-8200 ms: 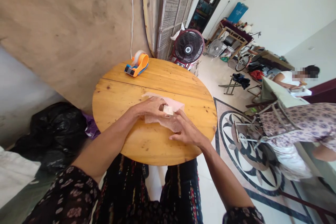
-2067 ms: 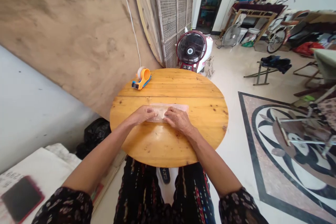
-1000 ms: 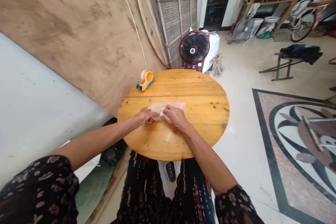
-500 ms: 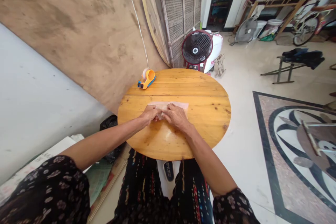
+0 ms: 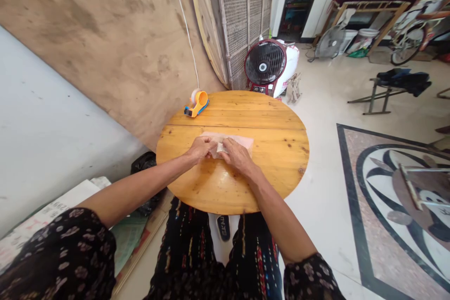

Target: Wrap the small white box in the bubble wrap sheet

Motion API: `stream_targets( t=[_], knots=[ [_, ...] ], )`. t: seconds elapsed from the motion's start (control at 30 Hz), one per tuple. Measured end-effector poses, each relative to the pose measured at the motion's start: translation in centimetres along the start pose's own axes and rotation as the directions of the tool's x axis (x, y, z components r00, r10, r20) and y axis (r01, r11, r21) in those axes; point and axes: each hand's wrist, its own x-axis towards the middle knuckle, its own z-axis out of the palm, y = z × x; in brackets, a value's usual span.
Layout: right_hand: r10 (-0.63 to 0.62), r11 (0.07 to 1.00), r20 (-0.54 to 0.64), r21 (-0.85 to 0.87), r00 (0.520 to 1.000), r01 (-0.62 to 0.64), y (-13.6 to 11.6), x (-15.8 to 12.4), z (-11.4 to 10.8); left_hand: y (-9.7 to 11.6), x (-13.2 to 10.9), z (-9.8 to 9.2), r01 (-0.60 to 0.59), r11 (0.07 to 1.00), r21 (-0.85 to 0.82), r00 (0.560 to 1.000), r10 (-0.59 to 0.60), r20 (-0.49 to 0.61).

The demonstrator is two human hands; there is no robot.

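Observation:
A pale pink wrap (image 5: 242, 140), thin and partly clear, lies rolled into a narrow strip at the middle of a round wooden table (image 5: 281, 150). My left hand (image 5: 200, 149) pinches its left end with the fingers curled. My right hand (image 5: 236, 155) presses down on the strip beside it, fingers bent over the wrap. The two hands almost touch. Whatever is folded inside the wrap is hidden under my fingers.
An orange and blue tape dispenser (image 5: 197, 103) sits at the table's far left edge. A red floor fan (image 5: 264, 66) stands behind the table by a woven screen. A black bag (image 5: 144, 168) and papers lie on the floor to the left.
The wrap was open with a small box showing on it; it is now folded into a narrow strip. My hands have drawn together over its left part.

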Motion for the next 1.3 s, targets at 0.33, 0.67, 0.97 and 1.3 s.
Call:
stream_targets(
  t=[0.33,0.67,0.97,1.3],
  knots=[
    [-0.085,0.996,0.031,-0.008,0.996,0.085,0.0,-0.1,0.0,0.4,-0.1,0.4,0.031,0.997,-0.074,0.999,-0.032,-0.009],
    [-0.114,0.991,0.036,0.069,0.993,0.112,-0.3,0.0,-0.7,0.7,-0.5,0.6,-0.027,0.999,-0.044,0.997,0.031,0.077],
    [0.027,0.989,-0.138,0.148,0.99,-0.006,-0.3,-0.4,-1.5,1.0,-0.8,-0.4,-0.039,0.998,-0.042,0.979,0.046,0.197],
    [0.122,0.945,-0.167,0.321,0.978,-0.063,0.7,-0.2,-1.7,-1.8,0.4,-0.6,-0.493,0.801,0.339,0.87,0.444,0.216]
  ],
)
